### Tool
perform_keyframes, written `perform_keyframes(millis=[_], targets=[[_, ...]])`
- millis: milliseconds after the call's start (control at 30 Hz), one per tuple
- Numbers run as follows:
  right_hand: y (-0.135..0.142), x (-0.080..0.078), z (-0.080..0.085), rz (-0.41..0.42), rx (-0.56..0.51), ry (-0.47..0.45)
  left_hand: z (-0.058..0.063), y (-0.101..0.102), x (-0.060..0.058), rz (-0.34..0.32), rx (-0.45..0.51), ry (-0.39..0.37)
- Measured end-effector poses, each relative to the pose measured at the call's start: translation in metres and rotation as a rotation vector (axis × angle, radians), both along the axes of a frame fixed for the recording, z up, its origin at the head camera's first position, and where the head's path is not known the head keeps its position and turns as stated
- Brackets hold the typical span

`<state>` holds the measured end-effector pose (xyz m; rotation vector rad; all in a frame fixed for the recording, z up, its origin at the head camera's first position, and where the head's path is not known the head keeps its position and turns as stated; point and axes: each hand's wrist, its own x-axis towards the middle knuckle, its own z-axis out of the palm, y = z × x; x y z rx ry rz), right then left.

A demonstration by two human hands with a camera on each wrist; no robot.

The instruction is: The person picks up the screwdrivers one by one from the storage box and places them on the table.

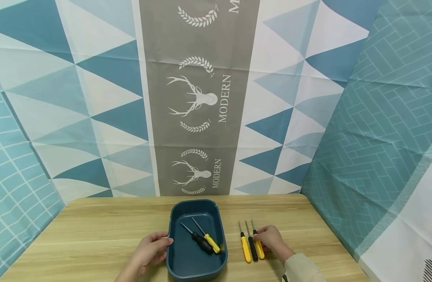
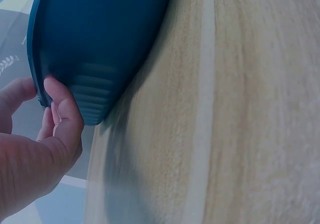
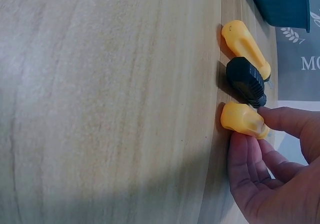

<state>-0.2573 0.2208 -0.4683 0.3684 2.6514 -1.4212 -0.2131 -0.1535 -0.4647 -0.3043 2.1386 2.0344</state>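
Note:
My left hand [image 1: 150, 250] grips the left rim of a dark blue plastic bin [image 1: 187, 264], thumb over the edge and fingers along the outer wall. Inside the bin, a black-handled screwdriver [image 1: 202, 242] and a yellow-handled screwdriver [image 1: 209, 239] lie side by side at a slant. To the bin's right, three screwdrivers lie in a row, shafts pointing to the wall. With thumb and fingers, my right hand [image 1: 270, 238] pinches the rightmost yellow screwdriver [image 3: 240, 118] at its handle. Next to it are a black screwdriver [image 3: 243, 76] and another yellow screwdriver [image 3: 245, 41].
Everything stands on a light wood-grain table [image 1: 106, 231]. Behind it hangs a patterned cloth [image 1: 196, 129] with triangles and deer heads. Teal cloth [image 1: 374, 117] covers the right side, and a blue grid cloth [image 1: 15, 168] the left.

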Motion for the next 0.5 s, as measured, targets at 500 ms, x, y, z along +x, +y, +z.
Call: perform_keyframes(millis=[500], targets=[[0.0009, 0.0029, 0.0057, -0.028, -0.040, -0.025, 0.0026, 0.0013, 0.0017, 0.001, 0.010, 0.007]])
